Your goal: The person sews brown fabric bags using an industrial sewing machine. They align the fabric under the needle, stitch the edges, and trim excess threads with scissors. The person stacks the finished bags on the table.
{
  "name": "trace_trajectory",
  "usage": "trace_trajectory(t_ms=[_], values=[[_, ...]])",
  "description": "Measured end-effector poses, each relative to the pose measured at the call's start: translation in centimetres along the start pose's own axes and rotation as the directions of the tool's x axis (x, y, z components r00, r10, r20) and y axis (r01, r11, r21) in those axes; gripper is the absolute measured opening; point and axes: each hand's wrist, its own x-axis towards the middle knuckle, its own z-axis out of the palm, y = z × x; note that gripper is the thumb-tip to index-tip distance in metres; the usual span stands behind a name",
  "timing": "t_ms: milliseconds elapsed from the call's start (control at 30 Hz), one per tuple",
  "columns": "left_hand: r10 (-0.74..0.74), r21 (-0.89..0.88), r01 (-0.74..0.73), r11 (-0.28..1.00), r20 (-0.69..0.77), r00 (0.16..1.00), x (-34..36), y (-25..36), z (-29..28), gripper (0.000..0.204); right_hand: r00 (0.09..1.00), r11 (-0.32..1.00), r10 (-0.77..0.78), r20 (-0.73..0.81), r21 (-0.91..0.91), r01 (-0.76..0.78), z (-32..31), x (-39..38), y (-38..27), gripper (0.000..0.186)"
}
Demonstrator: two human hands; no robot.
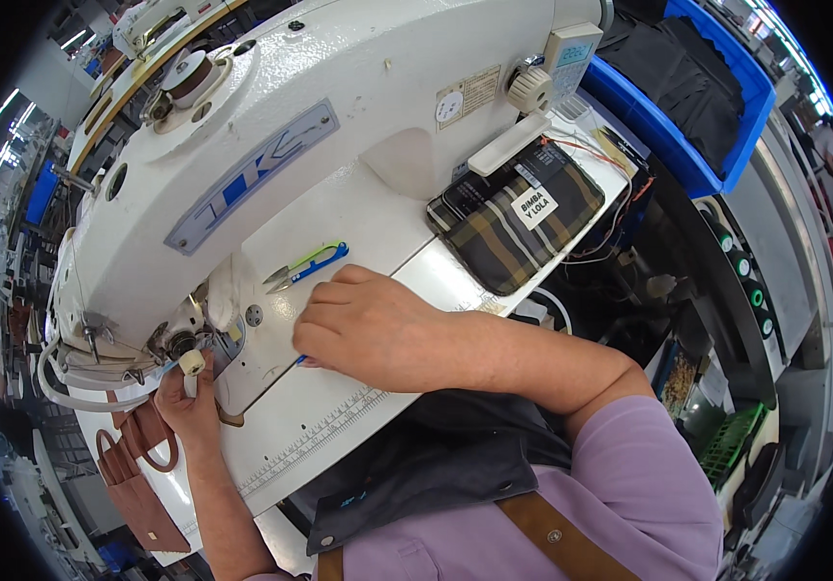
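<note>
My left hand [187, 409] is at the needle end of a white sewing machine [368, 126]. Thumb and fingers pinch a small cream-coloured piece [191, 364] just below the needle bar; its kind is not clear. Over the machine bed, my right hand [368, 324] is closed with its back up. A bit of blue [303, 360] pokes out beneath its fingers, and the rest is hidden by the hand. Just beyond those fingers, thread snips [310, 266] with blue and green handles lie on the bed.
Brown leather-like pieces with loop handles [145, 489] hang at the table's left edge. A plaid pouch [523, 223] and a dark phone-like slab lie by the machine's right end. Beyond stands a blue bin [750, 107] of dark fabric. Green-ended spools [741, 261] line the right.
</note>
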Motion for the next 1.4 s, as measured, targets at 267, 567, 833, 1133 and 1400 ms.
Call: trace_trajectory(t_ms=[267,567,833,1133,1400], values=[[0.023,-0.046,-0.028,0.999,-0.102,0.995,-0.5,-0.6,0.1,0.015,0.998,1.0,0.028,-0.048,-0.012,-0.029,-0.8,-3.2,1.1,0.016],[0.128,0.112,-0.129,0.985,0.021,0.992,-0.8,0.7,-0.5,0.01,0.999,0.998,0.047,0.01,-0.048,-0.046,-0.5,-1.8,0.8,0.013],[0.072,-0.008,-0.072,0.997,0.017,0.997,-0.8,1.5,0.4,0.011,0.997,0.993,0.061,-0.043,-0.103,-0.065,-0.5,-1.7,1.6,0.016],[0.163,-0.111,-0.16,0.981,0.022,0.986,-0.4,2.4,1.2,0.014,0.926,0.82,0.14,-0.35,-0.484,-0.306,-6.5,-8.1,1.9,0.02],[0.098,-0.103,-0.095,0.99,0.025,0.995,-0.3,2.5,0.9,0.013,0.871,0.705,0.232,-0.434,-0.541,-0.458,-8.7,-9.6,4.5,0.012]])
